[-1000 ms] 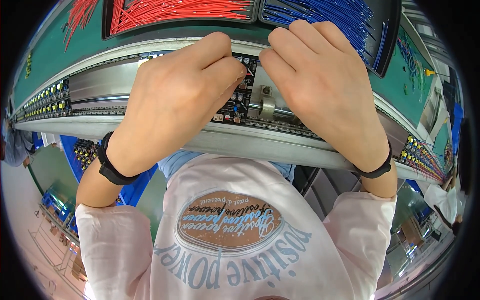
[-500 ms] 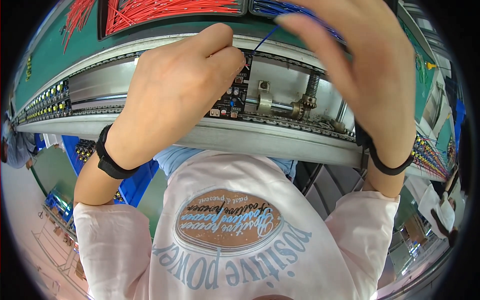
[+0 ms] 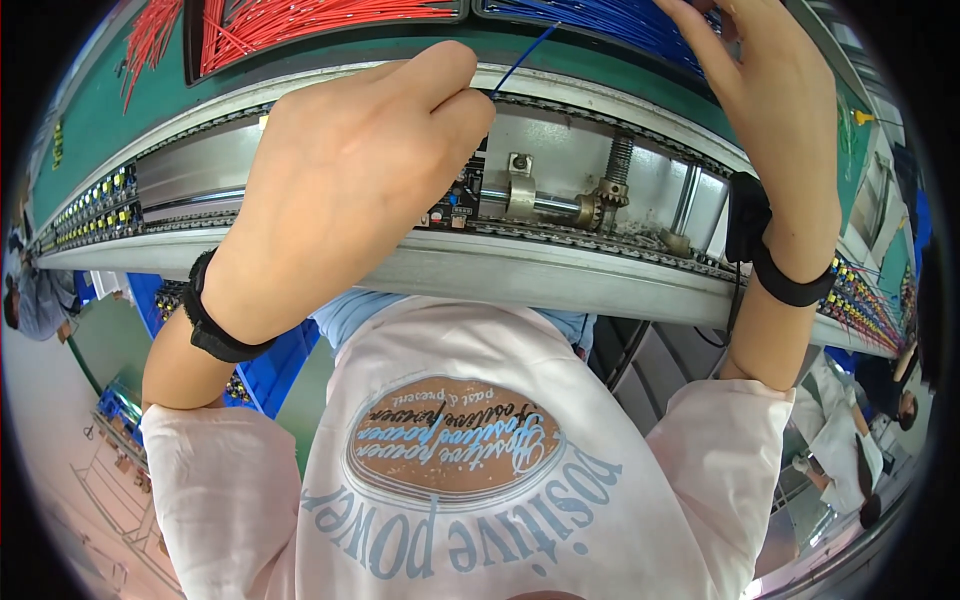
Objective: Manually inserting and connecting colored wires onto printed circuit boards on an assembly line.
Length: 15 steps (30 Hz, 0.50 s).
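Observation:
My left hand [image 3: 365, 175] is closed over a black circuit board [image 3: 459, 205] on the chain conveyor. Its fingers are bent down, and their tips are hidden behind the hand. A blue wire [image 3: 527, 58] sticks up from beside these fingers, slanting away to the right. Small parts stand on the strip of board that shows under the hand. My right hand [image 3: 765, 75] is over the right end of a dark tray [image 3: 560, 28] of blue wires [image 3: 625, 22]. Thumb and fingers are apart there, with some fingertips cut off by the upper edge.
Left of the blue wires is a dark tray [image 3: 335, 38] of red wires [image 3: 300, 22]. Populated boards [image 3: 95, 215] sit on the conveyor at far left; wired boards [image 3: 868, 305] are at far right. A worm gear [image 3: 612, 190] and shaft lie between the conveyor's chains. Other people are in the background.
My right hand has moved up and away from the board to the blue wires. My left hand stays over the board, covering more of it, and the blue wire still stands beside its fingers.

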Available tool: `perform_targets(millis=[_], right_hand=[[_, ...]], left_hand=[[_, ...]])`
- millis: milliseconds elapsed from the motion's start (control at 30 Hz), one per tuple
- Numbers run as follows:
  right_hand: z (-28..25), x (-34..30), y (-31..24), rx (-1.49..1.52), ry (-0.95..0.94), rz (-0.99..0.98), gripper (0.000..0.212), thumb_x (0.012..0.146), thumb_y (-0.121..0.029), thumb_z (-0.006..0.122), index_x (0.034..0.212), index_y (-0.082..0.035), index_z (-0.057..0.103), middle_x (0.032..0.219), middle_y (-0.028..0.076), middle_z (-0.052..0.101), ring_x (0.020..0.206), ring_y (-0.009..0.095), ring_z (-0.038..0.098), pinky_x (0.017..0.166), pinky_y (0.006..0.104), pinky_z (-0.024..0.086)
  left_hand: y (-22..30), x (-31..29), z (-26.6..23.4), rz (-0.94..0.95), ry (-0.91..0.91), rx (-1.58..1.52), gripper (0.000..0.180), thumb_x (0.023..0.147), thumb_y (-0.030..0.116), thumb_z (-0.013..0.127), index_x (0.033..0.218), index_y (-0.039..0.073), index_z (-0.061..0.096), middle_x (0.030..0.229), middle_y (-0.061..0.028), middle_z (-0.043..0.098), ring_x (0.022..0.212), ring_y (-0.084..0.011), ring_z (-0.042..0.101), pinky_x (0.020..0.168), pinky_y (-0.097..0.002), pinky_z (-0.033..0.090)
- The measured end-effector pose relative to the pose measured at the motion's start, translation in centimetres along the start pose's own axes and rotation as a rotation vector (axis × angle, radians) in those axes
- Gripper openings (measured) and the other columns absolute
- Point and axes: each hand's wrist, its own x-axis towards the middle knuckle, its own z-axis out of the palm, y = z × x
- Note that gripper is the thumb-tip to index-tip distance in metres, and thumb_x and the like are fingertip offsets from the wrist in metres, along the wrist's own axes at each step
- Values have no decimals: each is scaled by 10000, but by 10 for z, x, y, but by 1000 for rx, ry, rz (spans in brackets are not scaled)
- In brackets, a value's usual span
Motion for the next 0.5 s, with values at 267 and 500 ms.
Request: perform_targets(millis=[267,500], right_hand=[[-13,-20,-12,553,-64,135,96,793,-90,727,847,-36,668,804,47,629,735,222,623,655,335,492],[14,-26,-30,777,-363,-349,120,865,-119,790,934,-43,727,761,81,666,619,214,632,560,329,476]], left_hand=[[8,1,-17,-28,50,-237,151,824,-24,780,959,31,740,861,-82,657,718,-211,671,599,-316,497],[22,-5,-33,-232,75,-814,183,817,-90,773,972,8,767,913,-97,712,753,-151,662,663,-285,517]])
